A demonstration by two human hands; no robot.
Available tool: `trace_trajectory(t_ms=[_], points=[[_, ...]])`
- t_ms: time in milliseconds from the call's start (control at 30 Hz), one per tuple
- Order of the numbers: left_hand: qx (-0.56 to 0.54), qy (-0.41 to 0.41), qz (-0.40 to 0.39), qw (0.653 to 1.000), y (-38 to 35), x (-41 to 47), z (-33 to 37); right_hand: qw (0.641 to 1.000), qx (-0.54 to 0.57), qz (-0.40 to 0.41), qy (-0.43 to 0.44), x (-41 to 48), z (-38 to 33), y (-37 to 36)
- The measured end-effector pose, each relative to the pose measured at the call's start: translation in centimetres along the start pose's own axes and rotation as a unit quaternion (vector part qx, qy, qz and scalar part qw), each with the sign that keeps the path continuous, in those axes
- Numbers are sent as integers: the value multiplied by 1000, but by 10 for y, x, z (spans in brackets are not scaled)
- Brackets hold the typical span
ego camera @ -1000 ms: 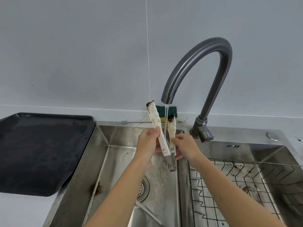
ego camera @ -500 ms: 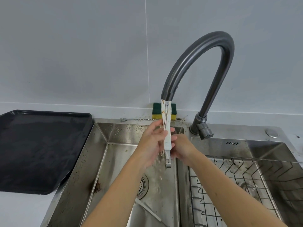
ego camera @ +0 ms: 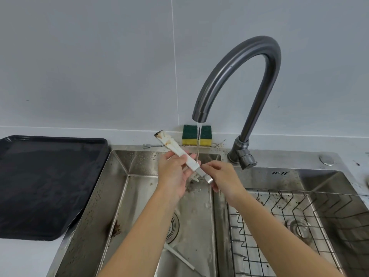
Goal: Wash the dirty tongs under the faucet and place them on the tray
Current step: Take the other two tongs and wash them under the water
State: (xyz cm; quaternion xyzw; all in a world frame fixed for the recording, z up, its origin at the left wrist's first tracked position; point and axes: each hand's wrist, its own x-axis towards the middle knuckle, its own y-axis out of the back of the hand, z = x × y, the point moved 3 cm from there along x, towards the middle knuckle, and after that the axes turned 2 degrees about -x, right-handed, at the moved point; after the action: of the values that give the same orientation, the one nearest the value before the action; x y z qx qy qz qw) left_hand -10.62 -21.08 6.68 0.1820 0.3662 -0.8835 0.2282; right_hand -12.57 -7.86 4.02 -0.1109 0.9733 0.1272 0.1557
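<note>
Midway through a rinse, a person holds a pair of white plastic tongs with a metal hinge end [ego camera: 180,152] over the left basin of a stainless-steel double sink [ego camera: 95,196]. The left hand [ego camera: 173,176] grips the closed arms around their middle and the right hand [ego camera: 223,178] pinches the metal end, so both hands are clamped on the tool, close together. The tongs tilt with their brown-stained tips up and to the far left, apparently so that the thin stream of water [ego camera: 198,140] from the dark grey arched faucet [ego camera: 249,54] strikes near the handle and drains into the basin. The tips lie outside the stream and look unwashed. The black rectangular tray [ego camera: 50,176], their destination, sits on the counter [ego camera: 20,256] at left, well apart. A green-and-yellow sponge [ego camera: 188,134] stands against the far wall. The tongs' inner faces cannot be seen. The left hand covers part of the shaft, and the wire rack [ego camera: 279,226] in the right basin is cut off by the frame.
</note>
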Motion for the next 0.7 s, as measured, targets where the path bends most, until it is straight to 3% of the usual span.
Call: trace_trajectory(t_ms=[133,267,533,700], points=[[-23,-31,67,997,6,3,2,984,148,-85,41,-8,-4,6],[-68,-29,112,991,12,6,2,976,150,-149,58,-12,-7,10],[-107,21,103,989,10,1,-7,986,145,-75,41,-8,-12,-1],[9,20,38,999,8,-2,-11,992,78,-96,-17,-9,-1,-1]])
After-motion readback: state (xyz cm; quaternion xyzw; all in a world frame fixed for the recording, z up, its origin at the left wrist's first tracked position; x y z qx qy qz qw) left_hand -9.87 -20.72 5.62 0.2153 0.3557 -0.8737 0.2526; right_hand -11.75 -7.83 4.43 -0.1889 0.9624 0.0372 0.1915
